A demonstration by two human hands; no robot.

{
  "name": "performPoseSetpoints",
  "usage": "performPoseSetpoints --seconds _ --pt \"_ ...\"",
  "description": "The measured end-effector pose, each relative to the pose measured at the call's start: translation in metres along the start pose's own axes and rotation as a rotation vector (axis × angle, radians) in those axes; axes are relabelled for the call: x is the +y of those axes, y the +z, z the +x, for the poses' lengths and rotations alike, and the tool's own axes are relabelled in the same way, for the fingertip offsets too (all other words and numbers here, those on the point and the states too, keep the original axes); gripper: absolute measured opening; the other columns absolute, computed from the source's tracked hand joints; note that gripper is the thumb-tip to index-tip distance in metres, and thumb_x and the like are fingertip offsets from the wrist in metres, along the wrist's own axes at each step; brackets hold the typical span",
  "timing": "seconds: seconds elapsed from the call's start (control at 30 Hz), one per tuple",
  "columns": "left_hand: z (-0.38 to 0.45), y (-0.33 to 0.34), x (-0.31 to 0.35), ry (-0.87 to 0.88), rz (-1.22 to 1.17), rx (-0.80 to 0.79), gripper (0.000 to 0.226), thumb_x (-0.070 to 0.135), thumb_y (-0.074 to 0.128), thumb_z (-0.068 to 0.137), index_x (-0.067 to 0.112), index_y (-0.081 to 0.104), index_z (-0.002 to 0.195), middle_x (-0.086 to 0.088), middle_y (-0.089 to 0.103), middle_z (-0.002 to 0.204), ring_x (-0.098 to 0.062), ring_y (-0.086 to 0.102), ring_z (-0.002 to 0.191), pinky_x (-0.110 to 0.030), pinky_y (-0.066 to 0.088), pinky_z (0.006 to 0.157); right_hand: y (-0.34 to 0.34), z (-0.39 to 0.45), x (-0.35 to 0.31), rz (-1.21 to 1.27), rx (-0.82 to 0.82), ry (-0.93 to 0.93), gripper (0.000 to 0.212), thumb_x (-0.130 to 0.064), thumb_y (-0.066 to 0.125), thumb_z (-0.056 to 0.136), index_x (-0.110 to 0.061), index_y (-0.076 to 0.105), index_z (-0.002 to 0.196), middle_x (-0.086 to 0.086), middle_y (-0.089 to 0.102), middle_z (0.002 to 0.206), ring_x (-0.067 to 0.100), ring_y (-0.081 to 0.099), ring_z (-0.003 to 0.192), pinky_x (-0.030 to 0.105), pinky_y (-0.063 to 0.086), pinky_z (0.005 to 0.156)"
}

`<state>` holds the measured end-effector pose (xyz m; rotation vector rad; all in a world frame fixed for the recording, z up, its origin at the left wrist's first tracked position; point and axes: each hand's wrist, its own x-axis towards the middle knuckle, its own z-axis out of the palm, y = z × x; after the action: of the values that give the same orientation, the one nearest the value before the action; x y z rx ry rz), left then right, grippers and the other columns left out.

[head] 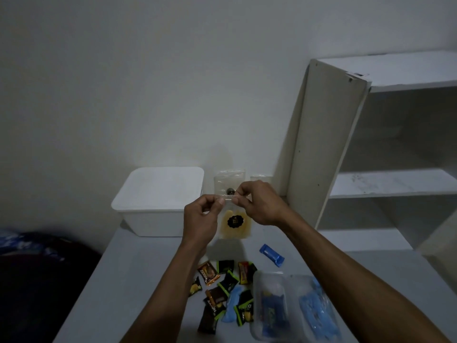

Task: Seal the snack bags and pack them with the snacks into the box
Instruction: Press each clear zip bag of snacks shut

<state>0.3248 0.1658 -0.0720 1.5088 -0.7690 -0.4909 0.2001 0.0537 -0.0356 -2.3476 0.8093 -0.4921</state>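
- Hands both up over the table centre: left hand (pixel 201 214) and right hand (pixel 257 203), each grip pinching the top strip of a clear snack bag (pixel 235 222) with yellow contents and a black label.
- Bag hangs in the air at 3 o'clock of the white lidded box (pixel 158 199).
- Loose wrapped snacks (pixel 222 285) lie at 6 o'clock.
- Risk: uneven pinch leaves seal gaps; contents spill.
- Risk: box lid is on, so packing stalls.

Clear snack bag (pixel 236 225) upright, beside lidded white box (pixel 158 199).
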Motion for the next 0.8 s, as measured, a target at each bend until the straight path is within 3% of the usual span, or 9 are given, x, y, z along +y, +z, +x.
performPoseSetpoints --seconds 0.1,0.27,0.47,0.67,0.8 --pt "-0.002 -0.001 -0.001 -0.003 -0.012 -0.011 0.007 0.021 0.069 0.089 0.015 0.073 0.088 0.001 0.071 0.084 -0.006 0.061 0.079 -0.023 0.048 0.074 0.002 -0.001 -0.003 0.014 0.017 -0.010 0.016 -0.034 0.062 0.094 -0.020 0.068 0.090 -0.007 0.068 0.090 0.013 0.062 0.089 0.040 0.054 0.080" --pt "0.001 -0.004 -0.002 0.010 -0.003 0.028 0.009 0.018 0.068 0.090 0.021 0.071 0.083 0.003 0.070 0.082 -0.010 0.061 0.081 -0.026 0.049 0.075 -0.002 -0.005 -0.004 0.077 -0.018 -0.012 0.013 -0.032 0.064 0.094 -0.020 0.070 0.092 -0.009 0.066 0.090 0.007 0.060 0.089 0.025 0.043 0.070" --pt "0.001 0.000 -0.004 0.001 -0.009 0.024 0.008 0.021 0.067 0.090 0.021 0.071 0.083 0.007 0.067 0.079 -0.010 0.058 0.077 -0.029 0.047 0.071 -0.002 -0.004 0.000 0.069 0.035 0.044 0.011 -0.032 0.067 0.092 -0.026 0.069 0.084 -0.015 0.066 0.084 0.002 0.061 0.085 0.027 0.048 0.072" --pt "0.003 -0.001 -0.004 0.007 -0.017 0.023 0.007 0.020 0.067 0.091 0.020 0.071 0.084 0.002 0.069 0.084 -0.010 0.060 0.079 -0.028 0.049 0.073 -0.010 -0.006 0.001 0.167 0.041 0.029 0.013 -0.026 0.071 0.089 -0.014 0.076 0.090 -0.016 0.069 0.083 -0.009 0.062 0.074 0.009 0.043 0.064" --pt "0.002 0.001 -0.003 -0.012 -0.029 0.026 0.006 0.018 0.068 0.090 0.017 0.071 0.085 0.003 0.069 0.083 -0.010 0.059 0.077 -0.026 0.047 0.072 -0.010 -0.006 -0.002 0.136 0.102 0.018 0.013 -0.024 0.072 0.088 -0.011 0.075 0.087 -0.012 0.068 0.081 -0.005 0.060 0.074 0.010 0.041 0.061"
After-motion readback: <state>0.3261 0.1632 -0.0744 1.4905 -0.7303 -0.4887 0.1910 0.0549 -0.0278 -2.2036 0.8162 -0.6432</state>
